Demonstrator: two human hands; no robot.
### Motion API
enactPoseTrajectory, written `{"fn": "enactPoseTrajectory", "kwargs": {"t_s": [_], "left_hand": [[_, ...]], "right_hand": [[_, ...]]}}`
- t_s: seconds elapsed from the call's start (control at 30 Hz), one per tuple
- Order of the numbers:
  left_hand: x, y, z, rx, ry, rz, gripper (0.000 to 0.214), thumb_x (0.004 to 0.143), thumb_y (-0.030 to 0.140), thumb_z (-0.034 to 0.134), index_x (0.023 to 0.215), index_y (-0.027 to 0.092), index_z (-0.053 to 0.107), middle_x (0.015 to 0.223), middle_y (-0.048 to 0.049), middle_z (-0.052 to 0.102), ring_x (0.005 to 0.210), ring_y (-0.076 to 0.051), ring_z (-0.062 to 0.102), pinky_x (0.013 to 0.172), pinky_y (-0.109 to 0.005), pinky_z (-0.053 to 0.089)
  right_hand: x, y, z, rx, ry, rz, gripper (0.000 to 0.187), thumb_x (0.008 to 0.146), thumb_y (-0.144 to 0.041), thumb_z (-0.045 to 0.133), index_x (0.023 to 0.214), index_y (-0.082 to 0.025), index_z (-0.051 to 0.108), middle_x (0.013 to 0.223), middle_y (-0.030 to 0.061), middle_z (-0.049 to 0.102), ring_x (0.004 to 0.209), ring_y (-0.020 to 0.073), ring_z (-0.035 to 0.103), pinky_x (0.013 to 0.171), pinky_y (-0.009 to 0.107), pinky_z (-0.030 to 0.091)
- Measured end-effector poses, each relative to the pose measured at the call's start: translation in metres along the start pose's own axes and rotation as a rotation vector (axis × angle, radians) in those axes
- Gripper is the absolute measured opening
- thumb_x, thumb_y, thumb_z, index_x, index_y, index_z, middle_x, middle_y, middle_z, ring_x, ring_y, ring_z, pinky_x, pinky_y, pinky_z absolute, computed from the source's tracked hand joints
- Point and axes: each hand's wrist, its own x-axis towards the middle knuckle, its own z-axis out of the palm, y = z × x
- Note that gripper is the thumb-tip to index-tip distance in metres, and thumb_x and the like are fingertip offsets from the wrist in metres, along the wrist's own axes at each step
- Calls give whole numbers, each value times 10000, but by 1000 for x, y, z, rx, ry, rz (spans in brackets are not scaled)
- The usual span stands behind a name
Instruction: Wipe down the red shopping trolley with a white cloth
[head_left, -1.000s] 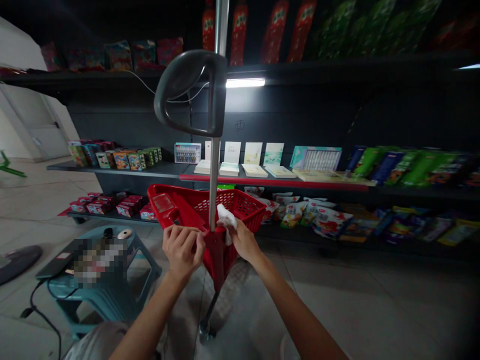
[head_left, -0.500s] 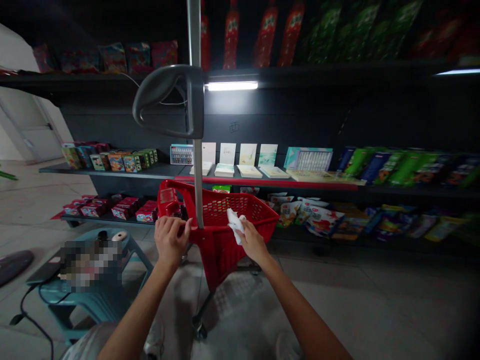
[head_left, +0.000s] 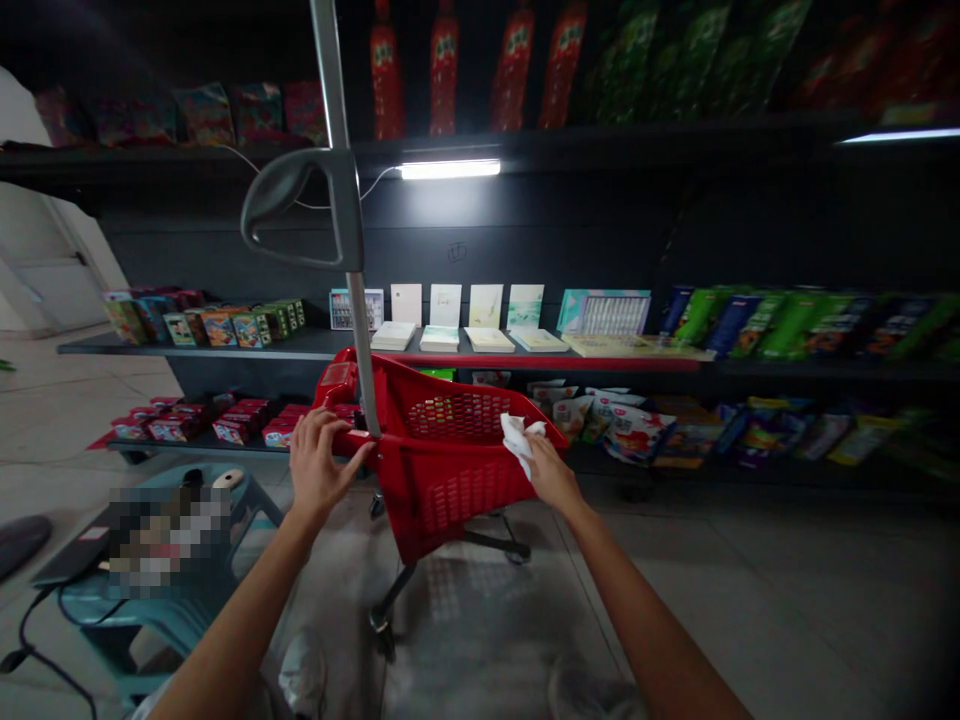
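Note:
A small red shopping cart [head_left: 465,490] stands in front of me, its basket walls pierced with slots. My left hand [head_left: 324,462] is closed over the cart's red handle at the left end, the thumb stretched along its near side. Between the fingers of my right hand [head_left: 553,478] is a crumpled white cloth or tissue [head_left: 519,440], which rests at the basket's upper rim toward the right end. A metal pole [head_left: 360,340] with a grey loop-shaped grip [head_left: 346,210] rises from the cart beside my left hand, leaning slightly.
Behind the cart, a dark shelf [head_left: 300,345] bears boxes, white booklets [head_left: 491,340] and snack bags. Red bottles [head_left: 444,75] stand above. At left, a blue-green stool [head_left: 161,620] carries blurred items, a black device and a cable [head_left: 52,655].
My right hand has slid the white cloth rightward along the basket rim. The cart has turned, showing more of its side, and the pole now tilts left. My left hand stays at the handle.

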Motion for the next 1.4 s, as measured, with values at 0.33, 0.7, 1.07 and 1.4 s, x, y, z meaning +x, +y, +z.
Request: {"fn": "enactPoseTrajectory", "kwargs": {"t_s": [0.33,0.7,1.07,1.4], "left_hand": [[-6,7,0,-48,-153,-150,614,818,563,769,1300,243,562,1699,-156,239,1601,-400,161,1134,-572,467],[-12,15,4,-93,-145,-221,672,852,496,757,1422,259,492,1730,-152,151,1612,-394,114,1116,-591,493],[-13,17,8,-115,-121,-179,667,888,447,723,1485,285,473,1748,-123,48,1617,-407,29,1206,-640,375],[-16,17,9,-90,-115,-156,630,890,413,731,1465,282,511,1750,-111,34,1619,-399,33,1239,-612,344]], "right_hand": [[-8,21,-14,-48,37,126,510,943,-257,437,1426,-181,583,1423,167,600,1364,290,545,1168,455,432],[-12,-28,-6,-178,106,124,541,907,-159,425,1424,-108,574,1402,221,608,1367,330,513,1168,500,381],[-8,-216,38,139,78,-253,514,982,-254,454,1480,-139,511,1519,170,555,1439,297,476,1239,534,303],[8,-243,13,179,-1,-252,415,1009,-249,413,1356,-210,636,1538,127,517,1441,297,448,1266,597,218]]}}
